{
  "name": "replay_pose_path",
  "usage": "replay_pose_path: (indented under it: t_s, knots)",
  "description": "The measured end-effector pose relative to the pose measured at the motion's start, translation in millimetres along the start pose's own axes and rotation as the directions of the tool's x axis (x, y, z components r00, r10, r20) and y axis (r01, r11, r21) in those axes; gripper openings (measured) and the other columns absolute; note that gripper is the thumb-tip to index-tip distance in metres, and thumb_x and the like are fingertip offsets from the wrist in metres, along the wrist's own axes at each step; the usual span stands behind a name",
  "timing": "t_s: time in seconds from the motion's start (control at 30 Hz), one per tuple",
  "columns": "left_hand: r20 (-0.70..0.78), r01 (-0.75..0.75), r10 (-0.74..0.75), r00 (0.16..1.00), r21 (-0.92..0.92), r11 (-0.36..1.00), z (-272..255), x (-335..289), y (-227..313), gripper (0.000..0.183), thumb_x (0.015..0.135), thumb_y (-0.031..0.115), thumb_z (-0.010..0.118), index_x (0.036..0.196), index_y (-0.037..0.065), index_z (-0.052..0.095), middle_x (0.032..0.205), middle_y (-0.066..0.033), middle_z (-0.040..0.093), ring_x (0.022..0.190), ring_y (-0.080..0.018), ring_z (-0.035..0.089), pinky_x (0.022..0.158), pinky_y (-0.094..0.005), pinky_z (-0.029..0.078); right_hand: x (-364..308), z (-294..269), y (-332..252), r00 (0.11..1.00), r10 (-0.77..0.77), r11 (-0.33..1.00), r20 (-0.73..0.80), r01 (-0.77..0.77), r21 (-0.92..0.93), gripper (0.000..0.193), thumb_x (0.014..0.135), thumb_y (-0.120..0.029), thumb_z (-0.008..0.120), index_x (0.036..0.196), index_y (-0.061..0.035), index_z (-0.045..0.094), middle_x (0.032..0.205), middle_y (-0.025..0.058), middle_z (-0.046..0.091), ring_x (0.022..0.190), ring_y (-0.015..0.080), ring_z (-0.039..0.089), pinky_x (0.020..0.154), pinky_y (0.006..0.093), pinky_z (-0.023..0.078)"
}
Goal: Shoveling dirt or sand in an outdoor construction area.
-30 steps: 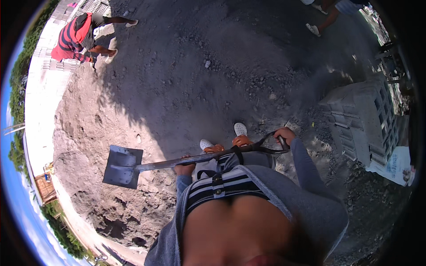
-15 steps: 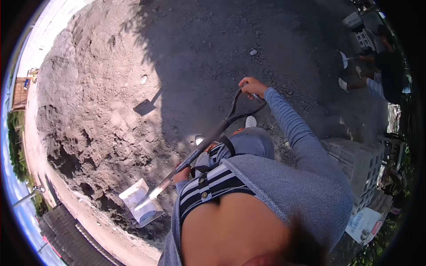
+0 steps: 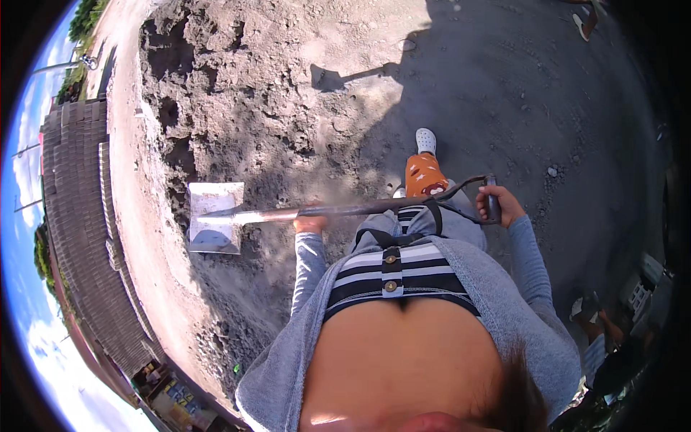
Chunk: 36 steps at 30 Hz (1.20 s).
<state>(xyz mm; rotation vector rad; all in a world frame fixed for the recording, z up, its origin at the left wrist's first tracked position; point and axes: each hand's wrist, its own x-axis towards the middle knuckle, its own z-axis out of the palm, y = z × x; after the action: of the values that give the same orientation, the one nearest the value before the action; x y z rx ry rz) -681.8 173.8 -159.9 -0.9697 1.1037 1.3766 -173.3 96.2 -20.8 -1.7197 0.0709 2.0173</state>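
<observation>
A shovel lies nearly level across the front of my body, its blade pointing left. My left hand is closed round the shaft near the blade. On the right, my right hand wraps the crossbar of the D-shaped handle. The square, pale metal blade shows no visible load and hangs over the edge of the rough, lumpy earth. I cannot tell whether the blade touches the ground.
A long stack of grey blocks stands beyond a pale dirt road on the left. Gravel lies near the lower left. Another person is at the lower right, close to hollow blocks. Another foot shows at upper right.
My body and view have turned left. The shovel has gone from a slant to nearly level, with my right hand drawn lower and closer. Both hands keep their grip.
</observation>
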Motion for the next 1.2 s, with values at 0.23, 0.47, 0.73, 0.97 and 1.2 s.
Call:
replay_pose_path:
  t_s: [0.23, 0.47, 0.73, 0.97, 1.2]
  knots:
    - [0.057, -0.089, 0.079, 0.995, 0.217, 0.972, 196.9, 48.8, -11.9, 0.049, 0.089, 0.043, 0.021, 0.095, 0.005, 0.051, 0.090, -0.0087, 0.057, 0.088, -0.0242, 0.054, 0.083, -0.0435, 0.042, 51.2, 83.7, -127.9, 0.961, -0.213, 0.954, 0.178, 0.165, 0.251, 0.015, 0.075, -0.018, 0.058, 0.069, -0.0094, 0.047, 0.054, 0.0016, 0.046, 0.047, 0.0121, 0.046, 0.047, 0.0293, 0.041]
    - [0.141, -0.233, 0.217, 0.966, 0.111, 0.966, 410.8, 140.6, 25.4, 0.089, 0.072, 0.075, 0.028, 0.135, 0.012, 0.033, 0.131, -0.0143, 0.039, 0.122, -0.0316, 0.034, 0.102, -0.0504, 0.025, 137.5, 298.0, -281.6, 0.952, -0.191, 0.951, 0.239, 0.119, 0.286, 0.010, 0.075, -0.011, 0.055, 0.067, -0.0065, 0.050, 0.054, 0.0035, 0.047, 0.046, 0.0148, 0.048, 0.046, 0.0315, 0.044]
    - [0.658, -0.736, 0.459, 0.597, 0.677, -0.015, 519.6, 67.8, -4.0, 0.059, 0.092, 0.046, 0.023, 0.119, 0.002, 0.051, 0.120, -0.0129, 0.052, 0.113, -0.0248, 0.045, 0.095, -0.0369, 0.032, 279.7, 574.2, -356.7, 0.969, -0.244, 0.951, 0.039, 0.230, 0.208, 0.008, 0.068, -0.008, 0.064, 0.066, -0.0006, 0.060, 0.060, 0.0066, 0.058, 0.046, 0.0157, 0.053, 0.042, 0.0294, 0.041]
    - [0.720, -0.641, 0.502, 0.478, 0.677, -0.362, 539.3, -57.3, 36.8, 0.048, 0.095, 0.031, 0.023, 0.109, -0.001, 0.056, 0.100, -0.0162, 0.061, 0.093, -0.0223, 0.057, 0.084, -0.0320, 0.043, 206.8, 643.3, -353.5, 0.908, -0.007, 0.952, 0.418, -0.122, 0.281, 0.012, 0.081, -0.016, 0.057, 0.081, -0.0042, 0.061, 0.078, 0.0004, 0.059, 0.069, 0.0090, 0.056, 0.060, 0.0224, 0.043]
    - [0.649, -0.624, 0.646, 0.402, 0.711, -0.326, 562.2, -59.3, 36.5, 0.028, 0.089, 0.010, 0.034, 0.078, -0.002, 0.057, 0.072, -0.0144, 0.060, 0.060, -0.0262, 0.058, 0.059, -0.0327, 0.045, 214.3, 650.7, -365.4, 0.913, -0.252, 0.967, 0.320, 0.250, 0.050, 0.011, 0.076, -0.010, 0.058, 0.068, -0.0040, 0.062, 0.068, 0.0029, 0.060, 0.060, 0.0109, 0.057, 0.054, 0.0233, 0.044]
